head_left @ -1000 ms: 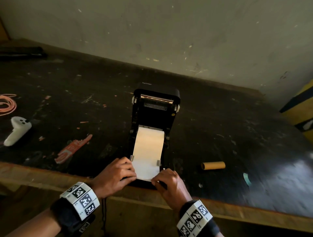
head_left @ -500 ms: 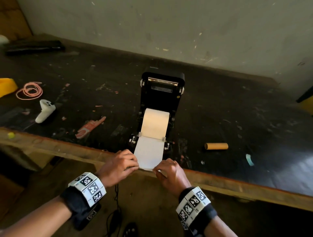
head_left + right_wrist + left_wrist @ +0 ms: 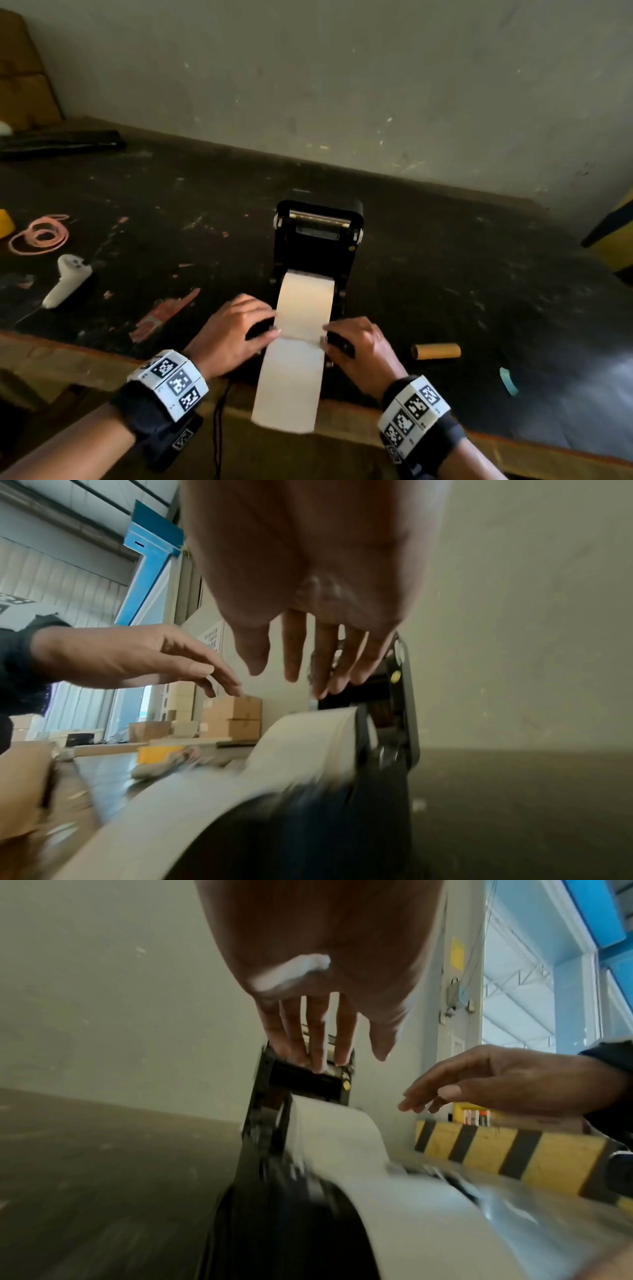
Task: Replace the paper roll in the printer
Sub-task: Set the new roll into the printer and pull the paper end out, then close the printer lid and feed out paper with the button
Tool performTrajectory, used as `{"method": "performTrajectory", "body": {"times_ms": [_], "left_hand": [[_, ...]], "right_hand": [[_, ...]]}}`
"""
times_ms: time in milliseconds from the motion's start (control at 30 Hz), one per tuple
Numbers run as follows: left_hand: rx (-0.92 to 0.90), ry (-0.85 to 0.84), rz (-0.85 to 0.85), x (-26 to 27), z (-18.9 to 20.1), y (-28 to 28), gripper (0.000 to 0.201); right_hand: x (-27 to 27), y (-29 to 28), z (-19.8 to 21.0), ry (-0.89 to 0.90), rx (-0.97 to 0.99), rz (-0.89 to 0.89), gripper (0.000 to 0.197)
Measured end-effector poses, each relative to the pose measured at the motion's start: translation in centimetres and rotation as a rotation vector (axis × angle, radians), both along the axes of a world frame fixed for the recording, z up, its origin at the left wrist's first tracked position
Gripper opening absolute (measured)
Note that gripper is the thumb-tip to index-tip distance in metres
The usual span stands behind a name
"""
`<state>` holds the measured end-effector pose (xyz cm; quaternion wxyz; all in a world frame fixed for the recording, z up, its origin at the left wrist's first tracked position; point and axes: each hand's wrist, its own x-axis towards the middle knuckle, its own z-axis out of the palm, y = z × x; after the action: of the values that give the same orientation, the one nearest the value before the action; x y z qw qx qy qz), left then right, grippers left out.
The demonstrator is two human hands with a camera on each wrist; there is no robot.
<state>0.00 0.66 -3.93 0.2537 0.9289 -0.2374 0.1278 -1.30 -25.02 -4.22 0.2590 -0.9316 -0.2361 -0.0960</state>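
The black printer (image 3: 317, 240) stands on the dark table with its lid raised upright. A white paper roll (image 3: 306, 298) sits in its bay, and its paper strip (image 3: 291, 383) runs out over the front and hangs past the table edge. My left hand (image 3: 239, 329) is just left of the strip and my right hand (image 3: 363, 339) just right of it, both at the printer's front. In the wrist views the left hand (image 3: 315, 1042) and right hand (image 3: 308, 664) have straight fingers and hold nothing. An empty brown cardboard core (image 3: 435, 351) lies to the right.
On the left lie a white controller (image 3: 66, 284), a pink coiled cord (image 3: 39, 234) and a red scrap (image 3: 164, 313). A teal scrap (image 3: 508, 380) lies right of the core. A yellow-black barrier (image 3: 613, 236) stands far right. The wall is close behind.
Both hands were pinching the paper's end and drawing it toward the table edge. They have let go and moved forward to the printer's sides. The strip now hangs loose.
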Motion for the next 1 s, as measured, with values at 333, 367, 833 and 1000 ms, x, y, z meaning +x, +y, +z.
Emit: {"method": "performTrajectory", "body": {"times_ms": [333,367,833,1000], "left_hand": [[-0.071,-0.196,0.059,16.4,8.1,-0.4,0.074],[-0.068,-0.180,0.047,17.7,8.6,-0.4,0.078],[-0.287,-0.159,-0.029,19.5,8.7,0.2,0.056],[-0.290,-0.136,0.029,16.1,8.6,0.4,0.029]], "right_hand": [[13.7,0.3,10.3,-0.025,-0.101,-0.295,0.062],[14.7,0.5,10.7,-0.003,-0.121,-0.311,0.062],[15.7,1.7,9.8,-0.155,0.107,-0.363,0.030],[13.4,1.6,9.8,-0.162,0.146,-0.380,0.039]]}}
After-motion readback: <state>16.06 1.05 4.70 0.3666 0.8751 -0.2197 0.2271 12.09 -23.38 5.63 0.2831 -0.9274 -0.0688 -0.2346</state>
